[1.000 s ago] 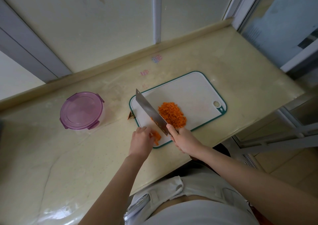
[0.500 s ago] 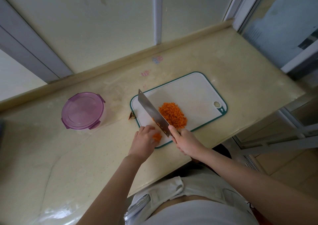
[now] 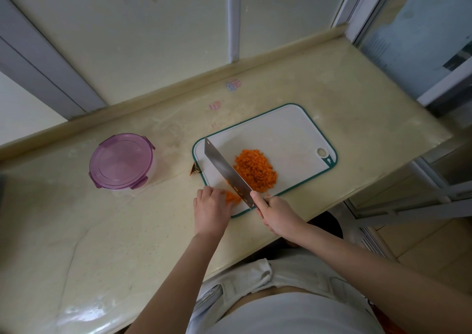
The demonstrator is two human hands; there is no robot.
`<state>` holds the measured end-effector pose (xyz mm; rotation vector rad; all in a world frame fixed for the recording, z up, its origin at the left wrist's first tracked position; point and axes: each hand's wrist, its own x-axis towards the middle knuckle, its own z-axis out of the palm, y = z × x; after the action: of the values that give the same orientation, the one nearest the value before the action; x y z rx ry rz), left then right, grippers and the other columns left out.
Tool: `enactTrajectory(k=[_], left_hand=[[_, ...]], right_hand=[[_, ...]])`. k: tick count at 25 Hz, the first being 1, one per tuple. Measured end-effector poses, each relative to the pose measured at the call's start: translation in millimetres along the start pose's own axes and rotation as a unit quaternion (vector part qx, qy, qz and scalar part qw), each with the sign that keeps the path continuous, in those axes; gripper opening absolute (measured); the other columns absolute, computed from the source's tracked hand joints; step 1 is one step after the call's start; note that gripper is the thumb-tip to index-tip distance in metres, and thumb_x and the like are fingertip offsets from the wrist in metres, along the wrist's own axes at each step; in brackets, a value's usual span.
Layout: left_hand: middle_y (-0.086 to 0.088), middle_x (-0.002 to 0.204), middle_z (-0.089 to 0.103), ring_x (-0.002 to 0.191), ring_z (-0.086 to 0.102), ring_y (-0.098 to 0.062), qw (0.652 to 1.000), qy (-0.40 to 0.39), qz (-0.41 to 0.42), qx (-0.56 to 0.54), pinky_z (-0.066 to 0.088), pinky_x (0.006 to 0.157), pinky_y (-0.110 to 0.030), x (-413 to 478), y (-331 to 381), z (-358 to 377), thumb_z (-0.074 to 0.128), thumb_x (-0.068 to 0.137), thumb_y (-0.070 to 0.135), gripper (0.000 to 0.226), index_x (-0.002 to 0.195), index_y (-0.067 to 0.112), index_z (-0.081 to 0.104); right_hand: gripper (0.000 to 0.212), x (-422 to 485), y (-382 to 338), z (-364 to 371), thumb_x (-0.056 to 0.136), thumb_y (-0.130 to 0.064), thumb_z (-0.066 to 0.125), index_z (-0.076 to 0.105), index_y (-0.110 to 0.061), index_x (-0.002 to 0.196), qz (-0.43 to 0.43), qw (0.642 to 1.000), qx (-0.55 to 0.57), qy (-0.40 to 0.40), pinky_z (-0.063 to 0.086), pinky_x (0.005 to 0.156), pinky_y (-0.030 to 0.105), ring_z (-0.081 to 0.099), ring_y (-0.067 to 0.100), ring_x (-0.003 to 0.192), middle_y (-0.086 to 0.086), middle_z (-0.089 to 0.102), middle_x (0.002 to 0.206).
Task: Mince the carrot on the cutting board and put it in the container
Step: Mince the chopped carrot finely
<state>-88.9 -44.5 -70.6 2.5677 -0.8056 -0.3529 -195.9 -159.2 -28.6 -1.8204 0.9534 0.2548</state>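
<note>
Left hand [image 3: 212, 207] curls on carrot [image 3: 232, 197] — right hand [image 3: 277, 215] grips knife [image 3: 224, 170].

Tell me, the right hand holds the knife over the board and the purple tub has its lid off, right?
Not quite: the head view shows the lid sitting on the purple tub, not off it. The rest stands: the right hand holds the knife over the board.

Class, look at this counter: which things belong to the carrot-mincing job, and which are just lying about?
Job: cutting board; knife; minced carrot pile; uncut carrot piece; purple-lidded container.
Lying about: brownish scrap at the board's left edge; coloured marks behind the board.
</note>
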Motion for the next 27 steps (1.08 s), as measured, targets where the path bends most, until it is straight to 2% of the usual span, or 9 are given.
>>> enactTrajectory(k=[3,10,13,16,19,23,27], left_hand=[[-0.008,0.095,0.06,0.093,0.048,-0.029,1.0,-0.012,0.0,-0.016,0.033,0.078,-0.033,1.1,1.0,1.1,0.065,0.085,0.02,0.016,0.098,0.013,0.07],[-0.009,0.078,0.061,0.08,0.05,-0.03,1.0,-0.002,0.007,-0.015,0.034,0.071,-0.034,3.0,-1.2,8.3,0.066,0.08,0.013,0.009,0.079,0.014,0.075],[-0.007,0.077,0.061,0.08,0.05,-0.029,1.0,-0.003,0.011,-0.008,0.032,0.07,-0.032,4.7,-2.9,8.0,0.068,0.08,0.015,0.007,0.079,0.016,0.075],[-0.005,0.08,0.062,0.083,0.05,-0.026,1.0,-0.009,0.023,0.017,0.027,0.07,-0.029,6.9,-3.1,5.8,0.066,0.082,0.019,0.009,0.084,0.019,0.075],[-0.004,0.081,0.062,0.085,0.049,-0.026,1.0,-0.014,0.023,0.007,0.026,0.07,-0.028,8.1,-3.0,4.5,0.065,0.082,0.02,0.011,0.085,0.02,0.075],[-0.005,0.079,0.063,0.084,0.05,-0.027,1.0,-0.017,0.016,-0.002,0.032,0.072,-0.03,8.3,-3.6,6.0,0.067,0.08,0.019,0.008,0.083,0.018,0.075],[-0.008,0.08,0.063,0.083,0.05,-0.029,1.0,-0.004,0.005,-0.021,0.035,0.073,-0.032,4.8,-3.0,7.4,0.069,0.078,0.014,0.005,0.08,0.011,0.073]], right_hand=[[0.059,-2.1,-1.6,5.4,0.097,-0.053,0.034,0.043,-0.006,0.064,-0.009,1.0,-0.008,-0.011,0.033,0.054,0.029,0.035,0.015,0.043,0.006,0.037,0.051],[0.062,4.0,-3.5,13.4,0.097,-0.054,0.034,0.041,-0.004,0.059,-0.009,1.0,-0.026,-0.002,0.039,0.057,0.032,0.041,0.022,0.047,0.006,0.037,0.048],[0.061,5.7,-5.2,13.8,0.098,-0.052,0.032,0.034,-0.008,0.055,-0.001,0.999,-0.039,-0.005,0.036,0.055,0.031,0.04,0.02,0.047,0.005,0.037,0.049],[0.053,7.4,-10.3,14.0,0.101,-0.046,0.03,0.027,-0.02,0.055,0.011,0.997,-0.077,-0.021,0.037,0.053,0.035,0.04,0.022,0.051,0.005,0.036,0.053],[0.059,8.7,-9.5,18.6,0.1,-0.049,0.031,0.029,-0.012,0.053,0.015,0.998,-0.064,-0.003,0.03,0.047,0.027,0.037,0.017,0.046,0.003,0.036,0.051],[0.06,14.2,-5.0,20.2,0.1,-0.048,0.032,0.029,-0.011,0.053,0.0,0.998,-0.068,-0.003,0.026,0.045,0.025,0.035,0.015,0.044,0.002,0.035,0.049],[0.06,26.2,3.2,12.1,0.098,-0.052,0.032,0.031,-0.012,0.054,0.0,0.999,-0.042,-0.013,0.032,0.053,0.03,0.034,0.017,0.043,0.003,0.035,0.049]])
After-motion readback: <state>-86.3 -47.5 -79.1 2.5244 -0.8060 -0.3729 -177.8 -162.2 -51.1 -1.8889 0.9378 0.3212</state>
